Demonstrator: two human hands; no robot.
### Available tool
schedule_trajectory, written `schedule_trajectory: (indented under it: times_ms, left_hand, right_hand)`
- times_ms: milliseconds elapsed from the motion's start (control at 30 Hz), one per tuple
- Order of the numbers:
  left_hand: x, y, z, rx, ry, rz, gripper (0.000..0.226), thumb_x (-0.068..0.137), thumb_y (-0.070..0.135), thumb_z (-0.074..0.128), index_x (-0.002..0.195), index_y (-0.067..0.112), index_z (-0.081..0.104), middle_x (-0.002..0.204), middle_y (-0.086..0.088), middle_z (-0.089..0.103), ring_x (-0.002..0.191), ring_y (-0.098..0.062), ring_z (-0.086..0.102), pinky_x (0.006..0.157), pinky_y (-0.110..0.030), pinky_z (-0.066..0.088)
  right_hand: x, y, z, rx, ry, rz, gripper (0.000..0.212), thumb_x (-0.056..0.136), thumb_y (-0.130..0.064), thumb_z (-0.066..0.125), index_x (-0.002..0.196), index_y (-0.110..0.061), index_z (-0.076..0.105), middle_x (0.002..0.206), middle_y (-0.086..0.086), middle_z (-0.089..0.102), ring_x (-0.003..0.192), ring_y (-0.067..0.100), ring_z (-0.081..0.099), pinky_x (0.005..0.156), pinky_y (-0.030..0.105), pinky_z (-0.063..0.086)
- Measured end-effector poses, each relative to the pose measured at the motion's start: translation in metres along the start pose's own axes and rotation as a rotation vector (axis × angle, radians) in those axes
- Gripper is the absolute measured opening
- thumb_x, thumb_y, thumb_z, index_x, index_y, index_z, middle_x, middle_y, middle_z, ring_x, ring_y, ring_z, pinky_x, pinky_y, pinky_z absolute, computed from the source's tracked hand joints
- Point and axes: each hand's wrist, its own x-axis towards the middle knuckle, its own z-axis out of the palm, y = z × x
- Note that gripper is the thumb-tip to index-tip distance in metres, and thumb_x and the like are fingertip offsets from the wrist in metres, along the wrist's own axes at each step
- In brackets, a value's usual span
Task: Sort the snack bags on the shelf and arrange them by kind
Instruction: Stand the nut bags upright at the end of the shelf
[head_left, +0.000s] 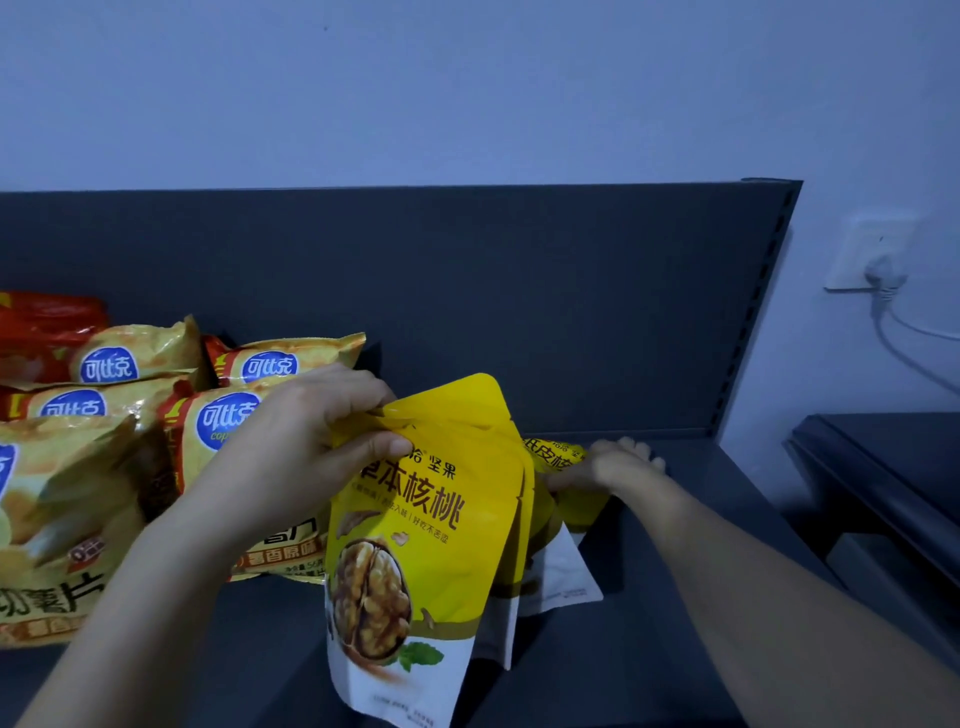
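Your left hand (311, 431), at the centre of the frame, grips the top edge of a bunch of yellow walnut bags (415, 545), with the thumb in front and the fingers curled over the back. The bags stand upright on the dark shelf (649, 597), one behind another, and the front one shows a walnut picture. Your right hand (621, 460) reaches in at centre right, behind that bunch, and lies against another walnut bag (558, 454) at the rear. You cannot tell from here whether it is grasping that bag or only touching it, since the bags in front hide most of the contact. The orange-yellow chip bags (130, 358) are piled together at the left of the frame, just beside the walnut bags, and a red bag (41, 327) lies at the far left behind them. The shelf's dark back panel (519, 286) fills the middle of the frame. At the upper right a wall socket (867, 254) has a cable (904, 353) plugged into it.
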Motion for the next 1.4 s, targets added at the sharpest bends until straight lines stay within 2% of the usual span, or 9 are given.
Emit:
schedule_trajectory:
  times_ms: [167,333,533,667,800,933,1100,1267,1400]
  left_hand:
    - [0.002,-0.003,0.002,-0.029,0.014,-0.052,0.037,0.073,0.062,0.051,0.081,0.027,0.059,0.077,0.007,0.059,0.079,-0.012,0.055,0.06,-0.039,0.049]
    - [0.009,0.005,0.007,-0.042,0.018,-0.057,0.027,0.073,0.052,0.062,0.076,0.025,0.061,0.075,0.007,0.058,0.08,-0.009,0.053,0.06,-0.032,0.046]
    - [0.036,0.023,0.029,0.071,0.09,-0.02,0.031,0.076,0.044,0.06,0.078,0.013,0.062,0.072,0.006,0.055,0.075,-0.013,0.049,0.064,-0.04,0.044]
    - [0.063,0.036,0.056,0.164,0.24,0.028,0.031,0.081,0.039,0.06,0.073,0.009,0.055,0.068,0.007,0.046,0.072,-0.021,0.047,0.059,-0.038,0.041]
    - [0.08,0.037,0.091,0.143,0.225,-0.06,0.031,0.088,0.037,0.065,0.076,0.012,0.053,0.074,0.003,0.053,0.082,-0.024,0.051,0.064,-0.039,0.042]
    - [0.084,0.041,0.107,0.024,0.239,-0.166,0.031,0.086,0.037,0.069,0.11,0.019,0.061,0.1,0.008,0.059,0.103,-0.017,0.05,0.081,-0.035,0.043]
    - [0.085,0.033,0.11,-0.217,0.295,-0.308,0.088,0.07,0.039,0.083,0.142,0.021,0.035,0.132,0.003,0.041,0.127,-0.014,0.04,0.101,-0.029,0.036]
    - [0.088,0.011,0.12,-0.923,0.067,-0.61,0.14,0.052,0.034,0.091,0.154,0.028,-0.004,0.148,0.0,0.038,0.123,-0.02,0.053,0.101,-0.039,0.045]
    - [0.087,-0.003,0.13,-1.084,-0.084,-0.609,0.104,0.039,0.04,0.097,0.128,0.015,0.05,0.121,-0.009,0.067,0.101,-0.024,0.069,0.082,-0.036,0.056]
  right_hand:
    - [-0.002,0.0,0.003,0.432,-0.095,-0.055,0.113,0.054,-0.061,0.084,0.142,-0.007,0.038,0.145,0.014,0.043,0.131,0.033,0.042,0.104,0.039,0.042]
    - [-0.01,0.007,-0.005,0.951,0.012,-0.252,0.014,0.078,0.0,0.076,0.076,-0.003,0.062,0.081,0.013,0.063,0.071,0.023,0.06,0.068,0.031,0.048]
    - [-0.05,-0.003,-0.061,1.029,0.17,-0.655,0.054,0.078,0.02,0.058,0.125,-0.007,0.058,0.105,0.011,0.063,0.083,0.017,0.06,0.063,0.022,0.052]
    - [-0.068,0.006,-0.092,1.004,0.276,-0.815,0.038,0.079,0.01,0.07,0.101,-0.021,0.065,0.091,0.002,0.069,0.076,0.012,0.065,0.067,0.03,0.057]
    - [-0.058,0.029,-0.086,1.174,0.154,-0.661,0.022,0.084,0.007,0.065,0.088,-0.015,0.066,0.076,0.004,0.068,0.069,0.016,0.066,0.065,0.031,0.056]
    - [-0.041,0.047,-0.068,1.257,0.088,-0.555,0.018,0.094,-0.028,0.061,0.089,-0.016,0.073,0.085,0.006,0.074,0.085,0.023,0.067,0.092,0.045,0.049]
    - [-0.04,0.06,-0.068,1.272,-0.089,-0.724,0.099,0.044,-0.091,0.06,0.11,-0.018,0.068,0.109,0.007,0.073,0.104,0.025,0.069,0.089,0.041,0.055]
    - [-0.04,0.064,-0.06,1.16,-0.01,-0.755,0.073,0.044,-0.038,0.095,0.108,-0.014,0.067,0.102,0.007,0.074,0.098,0.026,0.071,0.078,0.033,0.059]
    - [-0.038,0.061,-0.056,1.269,0.094,-0.685,0.031,0.074,0.002,0.076,0.099,-0.014,0.067,0.098,0.004,0.073,0.091,0.021,0.07,0.079,0.034,0.059]
